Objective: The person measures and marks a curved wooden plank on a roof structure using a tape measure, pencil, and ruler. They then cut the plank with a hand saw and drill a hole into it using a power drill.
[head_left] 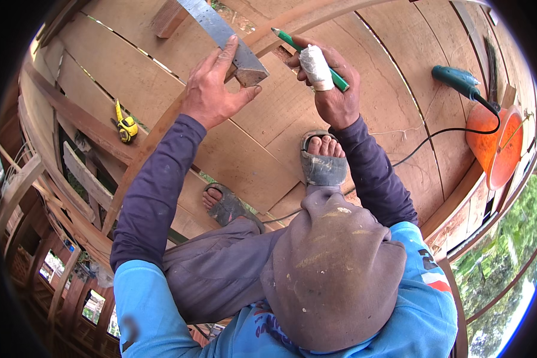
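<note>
At eleven o'clock, the left hand (pixel 211 98) rests on a grey bar (pixel 216 25), grip unclear, while at one the right hand (pixel 341 67) clasps a green pencil (pixel 286 37), marking seemingly undone.

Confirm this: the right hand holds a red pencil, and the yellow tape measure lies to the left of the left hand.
The colour is wrong: in the head view the right hand holds a green pencil. The yellow tape measure does lie left of the left hand.

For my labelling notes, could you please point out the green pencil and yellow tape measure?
Green pencil (pixel 288 40): head view, shaft near the tip.
Yellow tape measure (pixel 127 128): head view, middle of its case.
</note>
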### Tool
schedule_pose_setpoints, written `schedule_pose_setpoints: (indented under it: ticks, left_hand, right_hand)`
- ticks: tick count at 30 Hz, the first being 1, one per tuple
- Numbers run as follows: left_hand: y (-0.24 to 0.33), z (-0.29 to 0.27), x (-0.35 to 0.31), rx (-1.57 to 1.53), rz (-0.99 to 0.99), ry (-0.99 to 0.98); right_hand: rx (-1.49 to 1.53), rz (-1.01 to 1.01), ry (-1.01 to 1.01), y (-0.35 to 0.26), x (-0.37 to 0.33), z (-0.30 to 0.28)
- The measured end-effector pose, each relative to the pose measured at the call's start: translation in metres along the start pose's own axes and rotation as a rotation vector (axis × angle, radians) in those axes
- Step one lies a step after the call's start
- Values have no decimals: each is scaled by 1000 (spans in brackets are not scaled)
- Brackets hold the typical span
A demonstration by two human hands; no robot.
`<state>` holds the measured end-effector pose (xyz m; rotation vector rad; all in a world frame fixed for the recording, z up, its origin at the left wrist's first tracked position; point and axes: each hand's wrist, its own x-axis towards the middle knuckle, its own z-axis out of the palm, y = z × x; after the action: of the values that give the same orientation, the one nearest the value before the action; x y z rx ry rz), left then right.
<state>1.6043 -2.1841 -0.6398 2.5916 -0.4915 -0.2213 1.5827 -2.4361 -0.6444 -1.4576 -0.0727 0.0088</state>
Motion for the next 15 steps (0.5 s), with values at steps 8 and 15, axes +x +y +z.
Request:
schedule_pose_setpoints:
  ticks: [8,15]
  left_hand:
    - [4,-4,2,-16,-17,-4]
    - [3,-5,3,-59,1,7]
  right_hand:
    - [-66,15,-74,-3,-2,4]
    - [-340,-226,-159,5,13,12]
